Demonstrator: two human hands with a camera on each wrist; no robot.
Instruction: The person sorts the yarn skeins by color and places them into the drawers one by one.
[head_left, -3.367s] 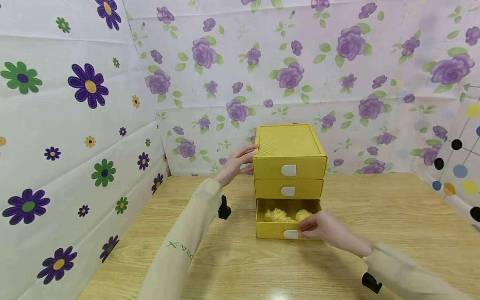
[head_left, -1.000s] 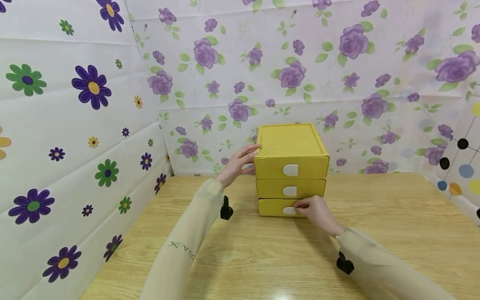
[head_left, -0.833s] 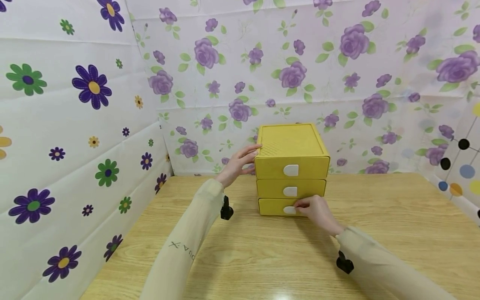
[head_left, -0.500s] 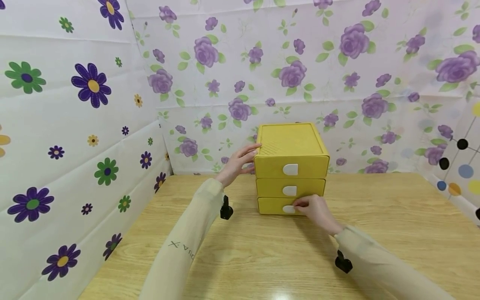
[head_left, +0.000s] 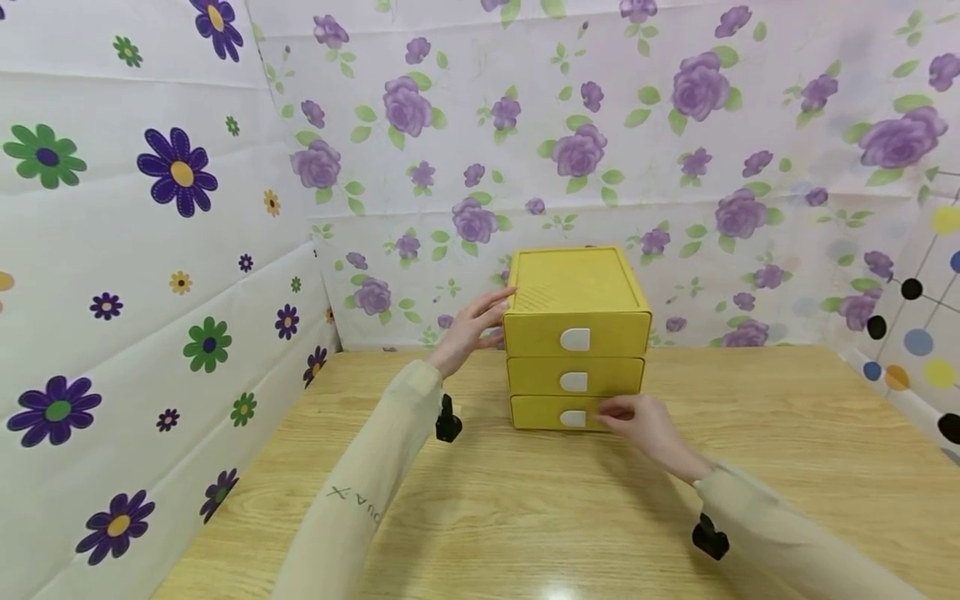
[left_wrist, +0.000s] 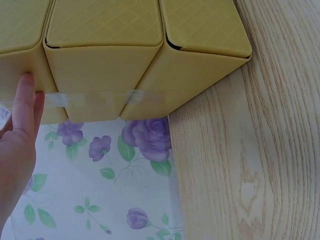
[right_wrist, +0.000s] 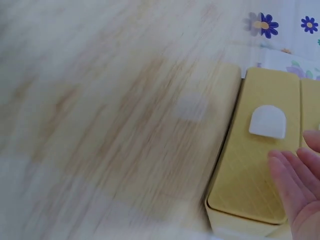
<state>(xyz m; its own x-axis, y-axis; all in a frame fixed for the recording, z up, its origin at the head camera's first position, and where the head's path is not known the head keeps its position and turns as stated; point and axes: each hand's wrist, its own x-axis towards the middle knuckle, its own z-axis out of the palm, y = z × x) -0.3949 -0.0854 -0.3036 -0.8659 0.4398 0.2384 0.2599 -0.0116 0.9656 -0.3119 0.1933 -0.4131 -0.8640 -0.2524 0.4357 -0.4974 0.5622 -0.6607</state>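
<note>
A yellow three-drawer box [head_left: 576, 279] stands on the table with all its drawers pushed in. Each drawer front bears a white rounded tab. My left hand [head_left: 468, 332] rests against the box's left side, fingers extended; the left wrist view shows its fingertips [left_wrist: 27, 80] on the upper side wall. Just right of the bottom drawer's tab [head_left: 573, 418], my right hand [head_left: 647, 423] is held at the front of the bottom drawer [head_left: 534, 412], with nothing in its fingers. In the right wrist view the fingers stand apart from that white tab [right_wrist: 268, 121]. The drawers' contents are hidden.
The box sits toward the back of a wooden table [head_left: 480, 517]. Behind it hangs a sheet with purple roses [head_left: 405, 104], and a flowered sheet [head_left: 180, 172] covers the left side. A dotted sheet [head_left: 918, 342] borders the right.
The bottom drawer, earlier pulled out with yellow yarn showing, has been pushed in. My right hand has since let go of its tab and moved slightly right. My left hand stays on the box.
</note>
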